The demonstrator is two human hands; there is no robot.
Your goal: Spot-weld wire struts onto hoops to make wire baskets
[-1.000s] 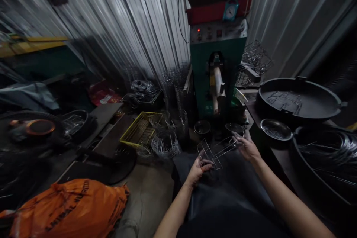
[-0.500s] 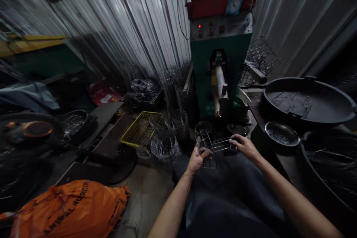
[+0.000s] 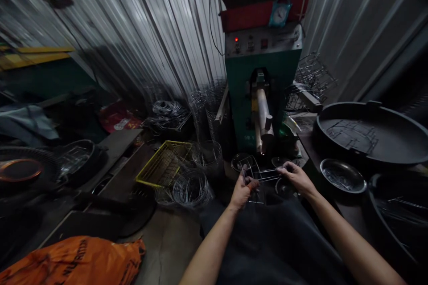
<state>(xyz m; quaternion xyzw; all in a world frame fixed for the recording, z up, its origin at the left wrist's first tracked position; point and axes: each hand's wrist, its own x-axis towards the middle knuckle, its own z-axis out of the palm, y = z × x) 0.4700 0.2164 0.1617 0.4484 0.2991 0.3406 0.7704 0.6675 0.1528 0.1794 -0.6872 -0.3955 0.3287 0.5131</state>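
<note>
A small frame of bent metal wire (image 3: 267,175) is held between my two hands, above the dark cloth on my lap. My left hand (image 3: 243,190) is closed on the frame's curved, wider end. The ends of its long straight wires are pinched in my right hand (image 3: 296,177). Just beyond the hands stands a green machine (image 3: 240,71) with a red light lit and a pale metal arm (image 3: 263,109) sticking out towards me.
On the right are a large black pan (image 3: 401,129), a small metal bowl (image 3: 343,176) with small parts, and a dark tub (image 3: 384,213). Wire coils (image 3: 192,189), a yellow basket (image 3: 147,181) and an orange sack (image 3: 76,260) lie to the left.
The view has shifted, so the machine and the pans appear lower. Both hands keep hold of the wire frame, almost in the same place.
</note>
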